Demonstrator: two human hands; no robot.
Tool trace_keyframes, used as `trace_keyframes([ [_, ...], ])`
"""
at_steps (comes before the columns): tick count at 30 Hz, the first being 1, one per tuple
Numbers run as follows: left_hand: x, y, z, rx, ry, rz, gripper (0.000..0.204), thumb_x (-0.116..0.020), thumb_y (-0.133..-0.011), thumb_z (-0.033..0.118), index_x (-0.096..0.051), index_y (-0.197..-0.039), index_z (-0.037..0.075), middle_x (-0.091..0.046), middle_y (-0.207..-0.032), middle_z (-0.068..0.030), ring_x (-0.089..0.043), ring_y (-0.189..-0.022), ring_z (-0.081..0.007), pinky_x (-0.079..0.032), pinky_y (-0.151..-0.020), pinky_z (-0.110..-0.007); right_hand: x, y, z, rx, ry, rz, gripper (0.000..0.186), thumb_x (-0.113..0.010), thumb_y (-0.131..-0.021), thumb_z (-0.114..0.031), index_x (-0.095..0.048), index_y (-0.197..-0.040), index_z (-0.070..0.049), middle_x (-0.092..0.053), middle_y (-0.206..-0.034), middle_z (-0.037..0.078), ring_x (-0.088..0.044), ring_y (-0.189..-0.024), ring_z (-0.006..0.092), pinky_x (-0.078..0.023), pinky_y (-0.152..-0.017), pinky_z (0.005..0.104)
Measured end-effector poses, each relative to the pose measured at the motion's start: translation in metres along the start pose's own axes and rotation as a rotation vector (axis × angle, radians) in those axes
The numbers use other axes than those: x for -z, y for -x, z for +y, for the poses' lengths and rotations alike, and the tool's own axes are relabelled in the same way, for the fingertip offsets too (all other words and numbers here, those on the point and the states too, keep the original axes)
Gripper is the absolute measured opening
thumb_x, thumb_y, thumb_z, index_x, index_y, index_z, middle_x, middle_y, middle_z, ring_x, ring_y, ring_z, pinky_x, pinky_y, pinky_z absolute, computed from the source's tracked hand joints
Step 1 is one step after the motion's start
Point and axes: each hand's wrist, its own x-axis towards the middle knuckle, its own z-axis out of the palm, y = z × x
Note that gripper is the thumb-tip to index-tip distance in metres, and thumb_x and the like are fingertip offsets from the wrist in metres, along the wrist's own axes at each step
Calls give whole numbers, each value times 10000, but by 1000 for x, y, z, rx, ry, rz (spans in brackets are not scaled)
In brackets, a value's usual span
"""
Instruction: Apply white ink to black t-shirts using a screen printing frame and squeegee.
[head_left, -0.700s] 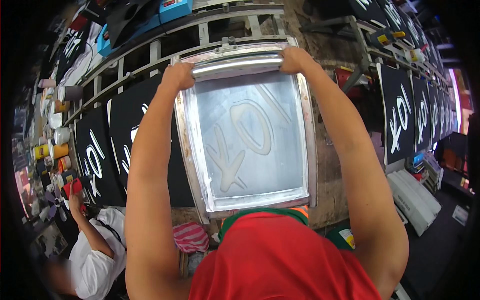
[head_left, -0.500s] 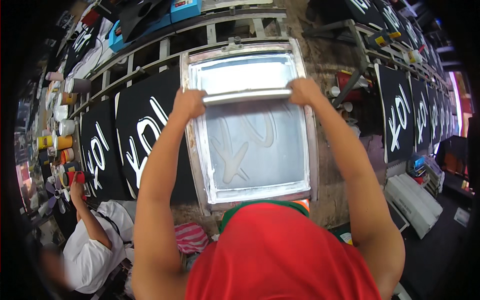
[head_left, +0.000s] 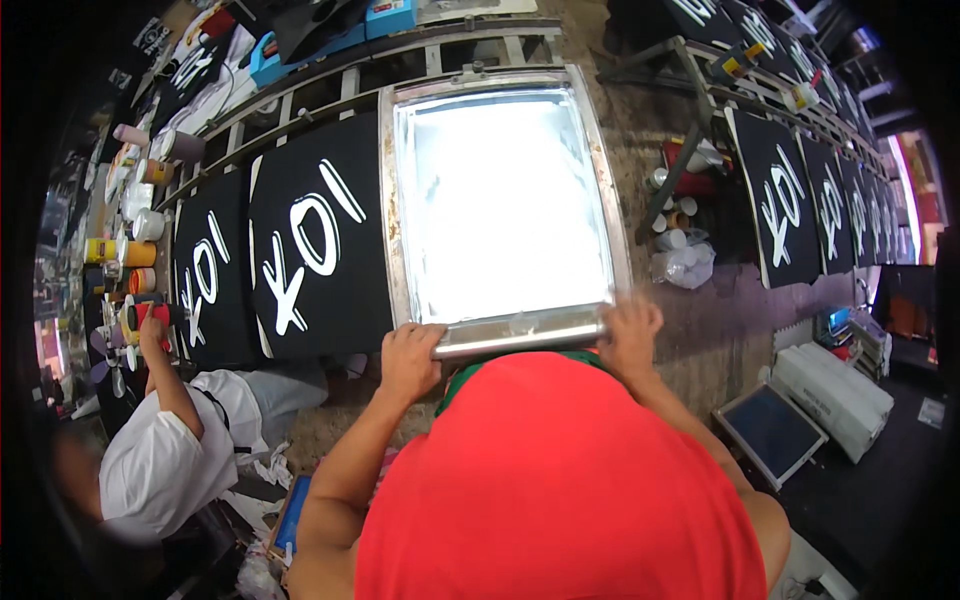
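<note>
A metal squeegee lies across the near end of the screen printing frame. My left hand is closed round its left end. At the other end my right hand, a little blurred, grips it with bent fingers. White ink coats the mesh inside the frame and shines brightly, so no design shows through it. What lies under the frame is hidden.
Black printed panels with white lettering lie left of the frame and on the right-hand rack. Ink tubs line the far left. A co-worker in a white shirt holds a red tool there. A framed screen leans at lower right.
Both my hands have pulled the squeegee from the frame's far part to its near end. The grey mesh with its visible lettering is now covered in white ink.
</note>
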Motion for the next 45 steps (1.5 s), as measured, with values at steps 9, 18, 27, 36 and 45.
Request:
trace_keyframes([
  [9, -29, -48, -69, 650, 560, -164, 688, -740, -764, 695, -752, -1074, 81, -737, -952, -221, -709, -969, -393, -545, -849, -476, -99, 5, 96, -1168, -684, -250, 811, -559, -951, -633, -581, -1349, 73, -603, -1338, 316, -554, -1291, 439, -418, -1085, 459],
  [18, -30, -73, -3, 594, 453, -165, 791, -679, -758, 778, -741, -1144, 90, -744, -1016, -226, -713, -1010, -415, -550, -869, -487, -60, 68, 98, -1416, -463, -91, 937, -381, -950, -756, -679, -1213, 92, -666, -1245, 316, -606, -1233, 444, -443, -1053, 463],
  [27, -73, -153, 193, 91, 719, -408, 743, -693, -746, 768, -756, -1085, 110, -748, -948, -195, -727, -967, -370, -558, -859, -471, 74, 323, 133, -1927, -431, 563, 947, -492, -925, -732, -609, -1309, 126, -655, -1300, 205, -630, -1171, 331, -467, -1029, 415],
  [36, -119, -184, 358, -139, 733, -582, 663, -731, -736, 708, -755, -1073, 137, -745, -1010, -181, -703, -1028, -373, -528, -900, -486, 118, 426, 147, -2158, -389, 684, 1007, -507, -924, -732, -529, -1356, 177, -590, -1374, 261, -623, -1182, 374, -491, -1027, 447],
  [45, -184, -235, 523, -50, 711, -490, 647, -729, -728, 718, -770, -1037, 151, -752, -971, -166, -711, -990, -367, -501, -881, -517, 147, 452, 321, -2088, -525, 616, 1013, -518, -930, -719, -505, -1357, 200, -574, -1381, 275, -624, -1166, 387, -509, -1009, 464],
])
